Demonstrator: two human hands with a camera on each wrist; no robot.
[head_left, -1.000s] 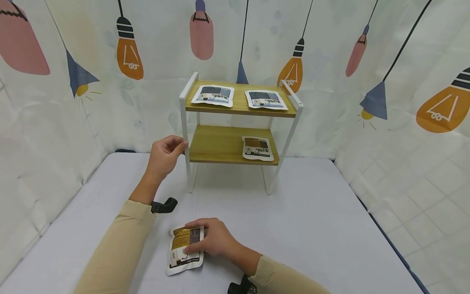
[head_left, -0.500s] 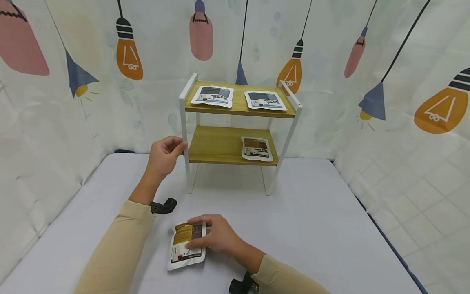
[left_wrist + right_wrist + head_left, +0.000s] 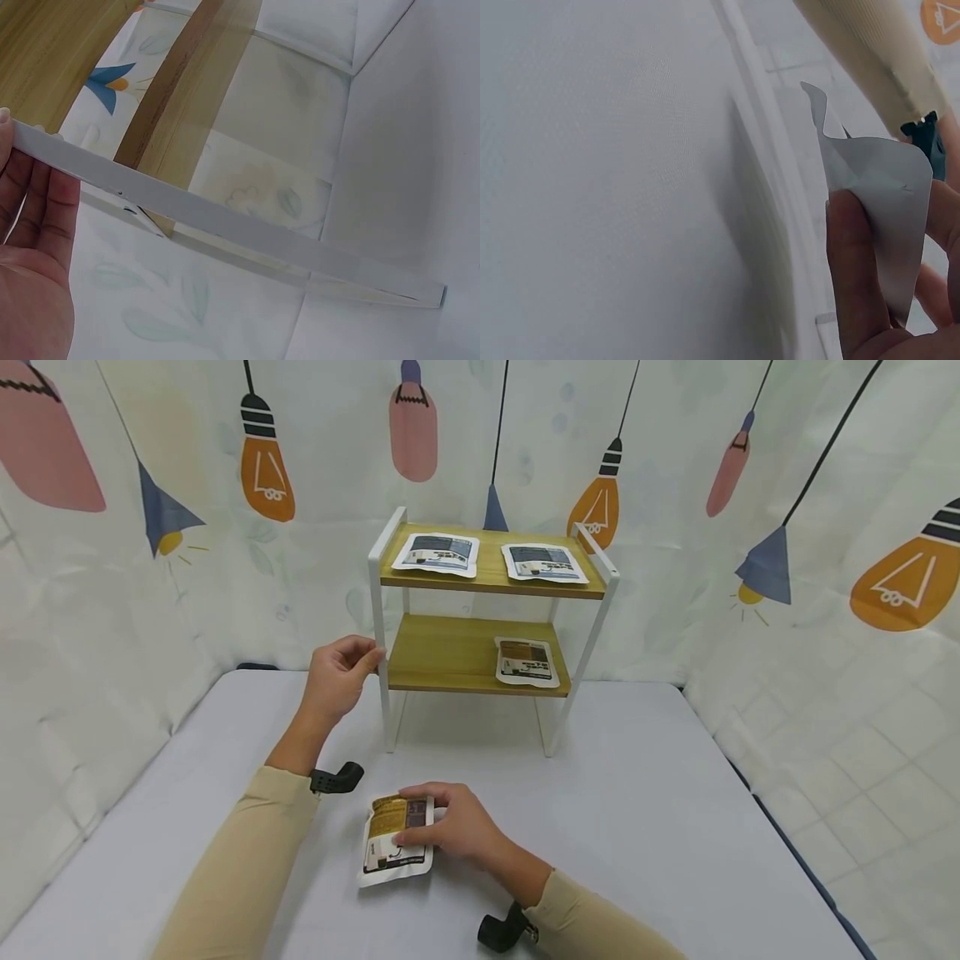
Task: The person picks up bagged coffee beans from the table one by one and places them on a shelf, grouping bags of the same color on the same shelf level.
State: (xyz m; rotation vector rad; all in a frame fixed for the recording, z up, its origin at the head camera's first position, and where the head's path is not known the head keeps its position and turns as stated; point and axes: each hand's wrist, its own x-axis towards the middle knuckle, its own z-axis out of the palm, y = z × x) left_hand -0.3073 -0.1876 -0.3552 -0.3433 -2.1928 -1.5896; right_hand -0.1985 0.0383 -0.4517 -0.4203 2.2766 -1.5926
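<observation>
A white-framed shelf rack [image 3: 480,689] with two wooden tiers stands at the back of the table. My left hand [image 3: 337,681] grips its front left post [image 3: 381,618]; in the left wrist view, the thumb and fingers lie on either side of the white post [image 3: 217,216]. My right hand [image 3: 465,827] holds a flat white-edged pouch [image 3: 382,856] with a gold and dark label, pinched at its right side. The right wrist view has the pouch's plain silver back [image 3: 889,195] held off the table, with a shadow below. The fingers under the pouch are hidden in the head view.
On the top tier lie two blue-labelled pouches, one on the left [image 3: 437,556] and one on the right [image 3: 544,564]. A brown-labelled pouch [image 3: 527,664] rests at the right of the lower tier. A white cloth covers the table [image 3: 637,810]; printed curtains surround it.
My right hand has carried the gold-labelled pouch a little up and to the right, towards the rack. The left hand has stayed on the post.
</observation>
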